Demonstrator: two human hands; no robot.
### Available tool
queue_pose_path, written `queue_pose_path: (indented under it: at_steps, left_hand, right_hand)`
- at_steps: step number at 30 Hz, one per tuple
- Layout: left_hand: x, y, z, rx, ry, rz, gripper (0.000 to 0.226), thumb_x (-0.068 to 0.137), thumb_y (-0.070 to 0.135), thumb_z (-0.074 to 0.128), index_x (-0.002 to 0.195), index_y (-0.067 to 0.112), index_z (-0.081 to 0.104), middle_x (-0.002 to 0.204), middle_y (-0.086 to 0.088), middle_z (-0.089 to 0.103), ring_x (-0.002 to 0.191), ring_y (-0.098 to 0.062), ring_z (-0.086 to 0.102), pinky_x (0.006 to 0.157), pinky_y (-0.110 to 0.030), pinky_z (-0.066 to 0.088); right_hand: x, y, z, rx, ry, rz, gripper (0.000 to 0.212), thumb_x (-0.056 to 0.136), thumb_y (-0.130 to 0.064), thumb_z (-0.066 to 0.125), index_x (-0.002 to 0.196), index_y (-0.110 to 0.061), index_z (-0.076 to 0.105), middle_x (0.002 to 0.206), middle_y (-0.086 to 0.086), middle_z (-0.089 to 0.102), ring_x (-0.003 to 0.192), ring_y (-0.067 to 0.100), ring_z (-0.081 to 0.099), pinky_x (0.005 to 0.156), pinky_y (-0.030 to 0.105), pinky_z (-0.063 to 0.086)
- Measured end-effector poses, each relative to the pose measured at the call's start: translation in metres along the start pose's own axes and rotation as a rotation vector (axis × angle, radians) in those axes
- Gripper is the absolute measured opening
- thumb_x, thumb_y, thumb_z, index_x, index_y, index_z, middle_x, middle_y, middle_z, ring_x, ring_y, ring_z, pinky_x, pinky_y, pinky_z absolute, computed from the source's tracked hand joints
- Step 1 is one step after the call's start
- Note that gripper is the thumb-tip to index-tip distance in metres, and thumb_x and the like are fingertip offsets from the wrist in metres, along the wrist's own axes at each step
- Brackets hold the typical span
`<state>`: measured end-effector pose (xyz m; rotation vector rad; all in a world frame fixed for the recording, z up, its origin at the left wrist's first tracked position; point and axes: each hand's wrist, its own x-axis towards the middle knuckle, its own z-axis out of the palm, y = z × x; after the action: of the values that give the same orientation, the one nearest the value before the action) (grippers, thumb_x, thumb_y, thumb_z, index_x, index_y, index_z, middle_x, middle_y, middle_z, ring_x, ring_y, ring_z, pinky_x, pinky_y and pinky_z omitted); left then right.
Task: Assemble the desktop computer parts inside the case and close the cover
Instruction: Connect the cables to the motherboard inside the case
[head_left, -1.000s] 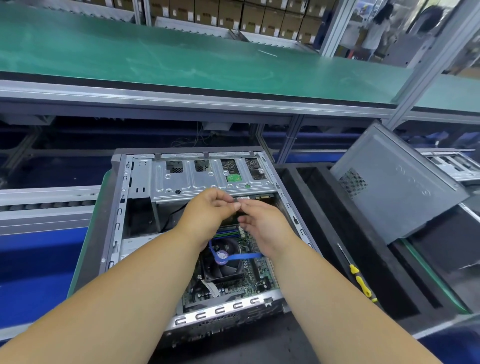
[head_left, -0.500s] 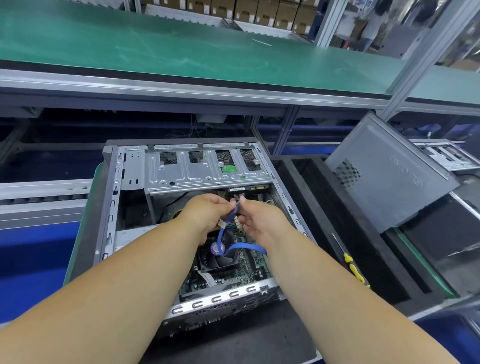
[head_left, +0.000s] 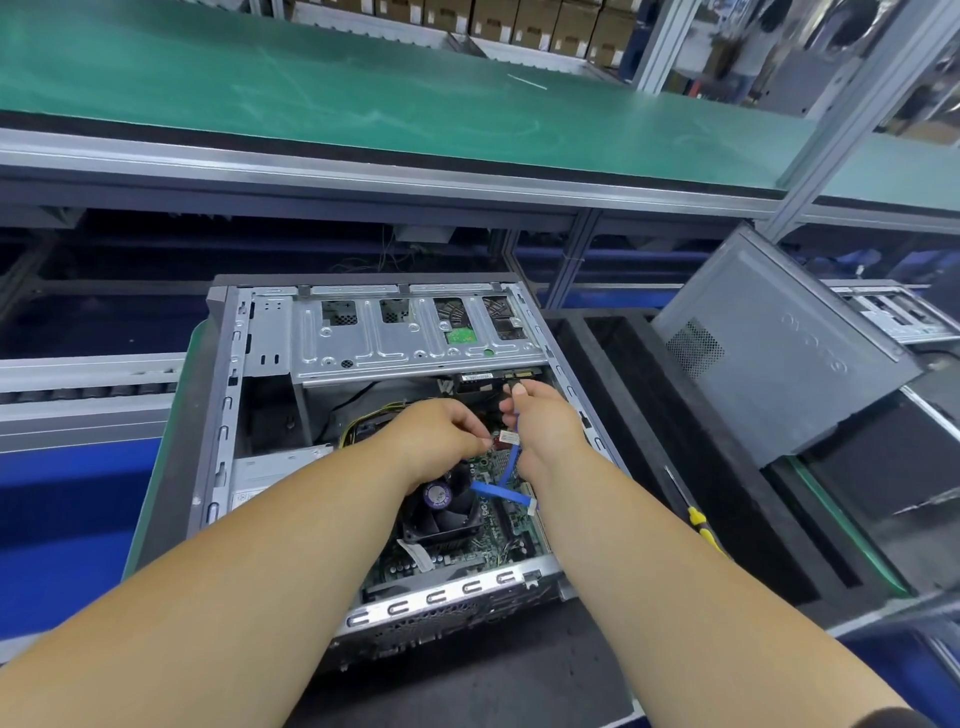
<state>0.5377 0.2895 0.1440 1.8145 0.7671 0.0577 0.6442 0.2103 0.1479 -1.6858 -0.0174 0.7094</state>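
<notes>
Open grey metal computer case (head_left: 223, 415) lies on its side on a dark mat, cover off, interior facing up. Both hands inside it. Left hand (head_left: 441, 441) over the middle of the green motherboard (head_left: 467, 551), fingers curled, fingertips pinching a small tag or connector on the flat blue data cable (head_left: 511, 462); exact piece too small to tell. Right hand (head_left: 545, 426) just beside it, fingers curled round the upper run of the same cable, thumb and forefinger pinching its end up near the drive edge under the silver metal drive cage (head_left: 415, 332). Cable loops down from right hand across the board, passing beside the black CPU cooler fan (head_left: 441, 509). Yellow-and-black wire bundle (head_left: 358, 426) left of left hand. Grey metal side cover panel (head_left: 779, 343) leans tilted, right of case, apart from it. Yellow-handled screwdriver (head_left: 698, 525) lies on black foam tray (head_left: 649, 415) between case and cover. Green conveyor shelf (head_left: 363, 88) behind.
</notes>
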Motion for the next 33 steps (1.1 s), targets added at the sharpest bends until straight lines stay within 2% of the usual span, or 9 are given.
queue_pose_path:
  at_steps: [5,8,10,14,20,25,29,33]
  left_hand:
    - [-0.001,0.000,-0.002,0.015,0.011,-0.004,0.004,0.083,0.023,0.073,0.080,0.025,0.071,0.086,0.002,0.072,0.082,-0.015,0.063,0.078,-0.033,0.053]
    - [-0.001,0.002,-0.002,0.044,0.017,-0.009,0.002,0.084,0.026,0.072,0.082,0.025,0.071,0.081,0.005,0.069,0.072,-0.011,0.059,0.062,-0.025,0.047]
    - [-0.002,0.002,-0.002,0.071,0.018,-0.013,0.002,0.084,0.028,0.072,0.083,0.026,0.071,0.080,0.005,0.068,0.067,-0.009,0.056,0.058,-0.023,0.042]
    - [-0.002,0.002,-0.003,0.078,0.014,-0.011,0.004,0.084,0.027,0.071,0.085,0.024,0.071,0.084,0.003,0.069,0.070,-0.011,0.057,0.065,-0.025,0.045]
    - [-0.003,0.003,-0.003,0.071,0.019,-0.005,0.004,0.085,0.026,0.070,0.086,0.023,0.072,0.078,0.007,0.066,0.067,-0.008,0.054,0.061,-0.024,0.041]
    - [-0.004,0.005,-0.003,0.079,0.018,0.000,0.006,0.085,0.026,0.069,0.088,0.022,0.072,0.077,0.007,0.065,0.066,-0.007,0.054,0.059,-0.023,0.040]
    - [-0.005,0.006,-0.003,0.070,0.022,-0.012,0.007,0.085,0.025,0.069,0.089,0.021,0.073,0.083,0.004,0.068,0.071,-0.010,0.056,0.062,-0.024,0.043]
    - [-0.007,0.007,-0.004,0.056,0.020,-0.025,0.006,0.085,0.024,0.068,0.087,0.022,0.073,0.081,0.004,0.067,0.072,-0.011,0.057,0.061,-0.024,0.043]
  right_hand:
    - [0.004,0.002,0.002,0.062,0.000,0.028,0.018,0.105,-0.013,0.044,0.111,-0.010,0.061,0.078,-0.001,0.062,0.078,0.010,0.054,0.088,0.040,0.039]
    - [0.009,0.003,0.001,0.069,0.017,0.059,0.021,0.104,-0.013,0.047,0.092,-0.011,0.064,0.081,-0.001,0.065,0.083,0.013,0.057,0.100,0.046,0.042]
    - [0.012,0.004,0.000,0.092,0.005,0.055,0.021,0.103,-0.014,0.048,0.088,-0.013,0.062,0.081,-0.002,0.066,0.084,0.012,0.058,0.103,0.047,0.040]
    - [0.015,0.006,0.000,0.176,-0.028,0.049,0.009,0.104,-0.012,0.047,0.107,-0.010,0.055,0.074,-0.002,0.069,0.082,0.013,0.058,0.094,0.039,0.041]
    - [0.018,0.006,0.005,0.212,0.004,0.076,0.014,0.103,-0.007,0.047,0.116,-0.007,0.054,0.075,0.000,0.069,0.078,0.012,0.059,0.073,0.025,0.044]
    - [0.019,0.005,0.008,0.189,0.045,0.060,0.010,0.102,-0.006,0.047,0.099,-0.013,0.052,0.070,0.000,0.067,0.073,0.012,0.057,0.080,0.028,0.045]
    - [0.017,0.006,0.007,0.242,0.018,0.097,0.007,0.102,-0.008,0.051,0.104,-0.009,0.058,0.075,0.000,0.070,0.074,0.011,0.059,0.086,0.030,0.048]
    - [0.017,0.007,0.006,0.255,0.003,0.114,0.013,0.102,-0.014,0.053,0.109,-0.007,0.062,0.078,-0.002,0.071,0.073,0.010,0.057,0.081,0.027,0.048]
